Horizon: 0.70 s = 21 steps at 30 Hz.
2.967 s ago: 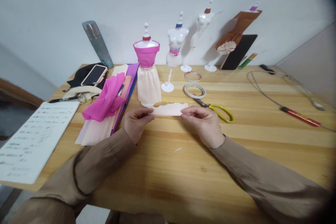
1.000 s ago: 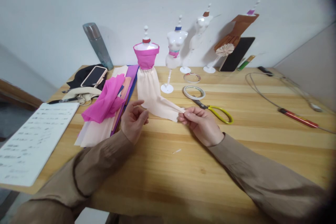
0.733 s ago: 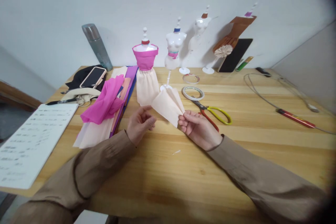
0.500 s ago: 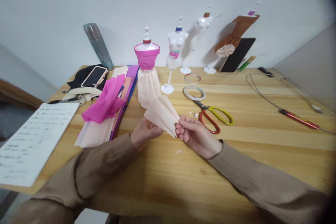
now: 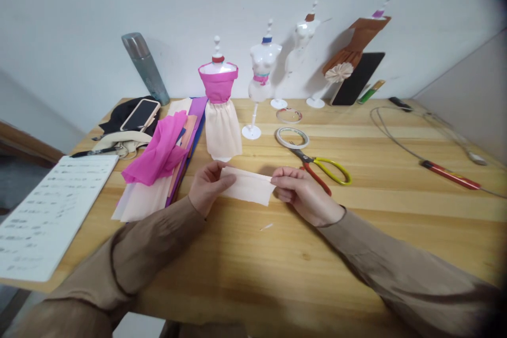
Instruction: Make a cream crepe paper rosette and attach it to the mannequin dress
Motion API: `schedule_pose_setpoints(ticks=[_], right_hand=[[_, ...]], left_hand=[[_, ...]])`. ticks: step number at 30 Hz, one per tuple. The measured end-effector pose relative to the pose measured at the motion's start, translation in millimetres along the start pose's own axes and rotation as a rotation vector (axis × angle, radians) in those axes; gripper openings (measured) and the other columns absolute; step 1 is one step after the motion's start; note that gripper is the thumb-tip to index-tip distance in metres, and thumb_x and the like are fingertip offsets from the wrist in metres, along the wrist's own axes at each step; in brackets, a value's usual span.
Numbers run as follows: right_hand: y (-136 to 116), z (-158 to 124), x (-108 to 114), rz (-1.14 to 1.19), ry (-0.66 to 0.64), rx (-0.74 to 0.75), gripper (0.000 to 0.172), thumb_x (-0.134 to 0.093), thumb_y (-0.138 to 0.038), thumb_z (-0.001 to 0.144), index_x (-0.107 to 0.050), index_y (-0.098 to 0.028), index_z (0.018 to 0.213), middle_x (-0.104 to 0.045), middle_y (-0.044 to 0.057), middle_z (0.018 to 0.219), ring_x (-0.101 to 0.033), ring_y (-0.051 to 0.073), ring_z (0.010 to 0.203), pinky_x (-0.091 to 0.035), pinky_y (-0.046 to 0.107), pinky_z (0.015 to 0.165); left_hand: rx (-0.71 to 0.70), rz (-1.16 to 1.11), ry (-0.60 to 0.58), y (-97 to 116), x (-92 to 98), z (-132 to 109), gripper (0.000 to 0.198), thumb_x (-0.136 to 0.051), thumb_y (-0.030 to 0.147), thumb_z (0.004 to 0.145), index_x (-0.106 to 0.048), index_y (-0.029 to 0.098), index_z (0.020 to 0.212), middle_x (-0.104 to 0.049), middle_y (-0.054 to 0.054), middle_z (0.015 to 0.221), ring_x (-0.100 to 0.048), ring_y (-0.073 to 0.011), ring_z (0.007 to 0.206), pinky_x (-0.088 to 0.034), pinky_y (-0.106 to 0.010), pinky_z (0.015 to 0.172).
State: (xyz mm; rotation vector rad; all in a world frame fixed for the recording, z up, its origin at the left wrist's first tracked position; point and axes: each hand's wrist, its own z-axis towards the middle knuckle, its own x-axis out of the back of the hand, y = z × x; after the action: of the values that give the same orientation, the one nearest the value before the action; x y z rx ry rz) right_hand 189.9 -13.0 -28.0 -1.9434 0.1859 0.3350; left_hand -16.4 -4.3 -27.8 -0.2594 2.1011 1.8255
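A folded strip of pale peach paper (image 5: 249, 188) is stretched between my two hands just above the wooden table (image 5: 277, 269). My left hand (image 5: 208, 186) pinches its left end with thumb and fingers closed. My right hand (image 5: 306, 195) pinches the right end the same way. Right behind the strip stands a small mannequin (image 5: 220, 103) in a pink top and peach skirt. Yellow and red handled scissors (image 5: 322, 170) lie just past my right hand.
A heap of pink and coloured papers (image 5: 162, 161) lies to the left, next to a white printed sheet (image 5: 47, 211), a phone (image 5: 139, 114) and a flask (image 5: 144, 67). Tape rolls (image 5: 292, 137), three more mannequins (image 5: 261, 76), a dark tablet (image 5: 358, 84) and cables (image 5: 420, 132) lie behind and right.
The peach paper, fanned open in my right hand half a second ago, is now flattened into a strip held by both hands. My left hand has taken its left end.
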Motion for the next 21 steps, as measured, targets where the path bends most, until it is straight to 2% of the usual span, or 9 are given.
schedule_pose_setpoints(ticks=[6, 9, 12, 13, 15, 18, 21], right_hand=[[1.5, -0.7, -2.5, 0.053, -0.005, -0.013, 0.023, -0.078, -0.023, 0.054, -0.056, -0.015, 0.057, -0.036, -0.008, 0.043, -0.023, 0.003, 0.042, -0.009, 0.025, 0.047], [3.3, -2.8, -4.6, 0.063, -0.026, -0.029, 0.025, -0.079, -0.025, 0.055, -0.056, -0.016, 0.06, -0.035, -0.009, 0.044, -0.023, 0.003, 0.042, -0.01, 0.025, 0.046], [1.5, -3.7, -2.0, -0.005, -0.106, -0.056, 0.029, -0.078, -0.032, 0.059, -0.053, -0.017, 0.062, -0.033, -0.009, 0.045, -0.024, 0.004, 0.042, -0.011, 0.024, 0.046], [-0.1, -3.2, 0.4, -0.058, -0.127, -0.028, 0.03, -0.076, -0.036, 0.063, -0.052, -0.018, 0.061, -0.034, -0.008, 0.046, -0.025, 0.005, 0.043, -0.012, 0.025, 0.046], [-4.4, -1.0, 7.0, -0.213, -0.118, 0.121, 0.033, -0.069, -0.044, 0.072, -0.052, -0.018, 0.06, -0.037, -0.006, 0.049, -0.03, 0.008, 0.046, -0.019, 0.025, 0.046], [-9.2, 3.6, 16.2, -0.413, -0.051, 0.375, 0.03, -0.064, -0.049, 0.078, -0.063, -0.019, 0.071, -0.055, 0.0, 0.063, -0.049, 0.014, 0.061, -0.038, 0.028, 0.057], [-8.0, 5.3, 16.6, -0.408, -0.152, 0.373, 0.032, -0.063, -0.051, 0.079, -0.069, -0.022, 0.091, -0.068, 0.006, 0.097, -0.06, 0.023, 0.093, -0.047, 0.035, 0.08]], left_hand=[[0.029, 0.015, -0.012, 2.0, 0.6, 0.0, 0.043, -0.088, 0.029, 0.05, -0.069, 0.015, 0.085, -0.067, 0.001, 0.071, -0.058, -0.0102, 0.064, -0.044, -0.022, 0.063], [0.09, 0.05, -0.017, 0.5, 2.4, 1.0, 0.039, -0.088, 0.031, 0.049, -0.069, 0.012, 0.078, -0.067, -0.001, 0.069, -0.058, -0.0111, 0.062, -0.045, -0.023, 0.062], [0.144, 0.069, 0.016, 0.0, 3.5, 1.4, 0.036, -0.087, 0.034, 0.05, -0.068, 0.012, 0.07, -0.068, -0.002, 0.064, -0.058, -0.0117, 0.056, -0.046, -0.024, 0.058], [0.149, 0.073, 0.022, 1.0, 3.8, 1.6, 0.036, -0.087, 0.035, 0.05, -0.069, 0.011, 0.07, -0.068, -0.003, 0.064, -0.058, -0.012, 0.056, -0.046, -0.025, 0.058], [0.165, 0.101, 0.005, 4.4, 4.5, 2.2, 0.038, -0.088, 0.034, 0.049, -0.071, 0.011, 0.073, -0.07, -0.004, 0.068, -0.061, -0.0133, 0.059, -0.048, -0.025, 0.06], [0.266, 0.172, -0.093, 11.0, 5.5, 2.7, 0.039, -0.087, 0.034, 0.048, -0.072, 0.01, 0.074, -0.071, -0.007, 0.07, -0.063, -0.016, 0.06, -0.049, -0.026, 0.059], [0.372, 0.235, -0.266, 16.1, 4.0, 1.6, 0.035, -0.086, 0.034, 0.049, -0.073, 0.011, 0.072, -0.071, -0.007, 0.068, -0.062, -0.0169, 0.058, -0.048, -0.026, 0.056]])
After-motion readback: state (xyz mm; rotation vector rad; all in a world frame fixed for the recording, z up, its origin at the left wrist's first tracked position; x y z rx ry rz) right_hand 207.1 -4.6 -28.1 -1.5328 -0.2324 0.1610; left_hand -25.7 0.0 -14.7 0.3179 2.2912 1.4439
